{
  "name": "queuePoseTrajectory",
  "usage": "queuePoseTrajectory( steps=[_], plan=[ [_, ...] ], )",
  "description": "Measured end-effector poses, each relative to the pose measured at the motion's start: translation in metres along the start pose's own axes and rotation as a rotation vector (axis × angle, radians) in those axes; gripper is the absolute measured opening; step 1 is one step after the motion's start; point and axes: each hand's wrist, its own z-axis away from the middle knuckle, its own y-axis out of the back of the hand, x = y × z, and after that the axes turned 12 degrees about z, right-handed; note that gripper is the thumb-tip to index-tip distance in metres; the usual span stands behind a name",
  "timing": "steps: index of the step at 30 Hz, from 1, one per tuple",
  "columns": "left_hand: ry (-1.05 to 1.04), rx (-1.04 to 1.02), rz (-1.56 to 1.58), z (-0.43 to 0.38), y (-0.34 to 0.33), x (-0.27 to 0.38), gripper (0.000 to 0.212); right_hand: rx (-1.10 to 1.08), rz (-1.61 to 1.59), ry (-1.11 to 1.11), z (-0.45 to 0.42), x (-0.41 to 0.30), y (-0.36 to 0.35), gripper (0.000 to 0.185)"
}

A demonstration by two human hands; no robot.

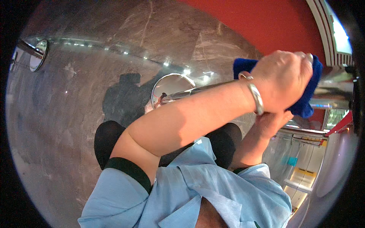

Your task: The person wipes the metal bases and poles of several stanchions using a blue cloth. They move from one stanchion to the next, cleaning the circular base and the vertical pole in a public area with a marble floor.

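Note:
My left hand (282, 81), with two metal bangles at its wrist, is closed over a dark blue cloth (316, 82). The cloth lies against a shiny metal post (209, 87), and part of it sticks out beyond my wrist. A round, mirror-like base (172, 84) carries the post on the floor. Just below my left hand is my right hand (272, 122), close to the post. Much of it is hidden behind the left hand and wrist, so its grip cannot be made out.
Around the base spreads a glossy grey-brown stone-look floor (57, 114) with bright reflections. Another metal post on a round base (39, 55) stands at the far left. A red surface (265, 25) lies at the upper right. My black-clad knees (109, 139) are near the post's base.

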Motion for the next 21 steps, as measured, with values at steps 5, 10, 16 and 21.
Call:
queuePoseTrajectory(
  steps=[5,10,16,21],
  plan=[
    [-0.042,-0.061,-0.045,0.015,0.016,-0.022,0.035,-0.091,-0.015,0.014,0.019,0.024,-0.01,0.05],
    [0.374,-0.189,-0.128,0.092,0.068,-0.088,0.037,-0.22,-0.012,-0.115,0.098,0.094,-0.03,0.084],
    [0.786,-0.076,-0.164,0.267,0.167,-0.244,0.034,-0.524,-0.014,-0.514,0.227,0.223,-0.077,0.054],
    [0.947,-0.237,-0.616,0.305,0.196,-0.25,0.039,-0.724,0.299,-0.448,0.263,0.274,-0.083,0.05]
  ],
)
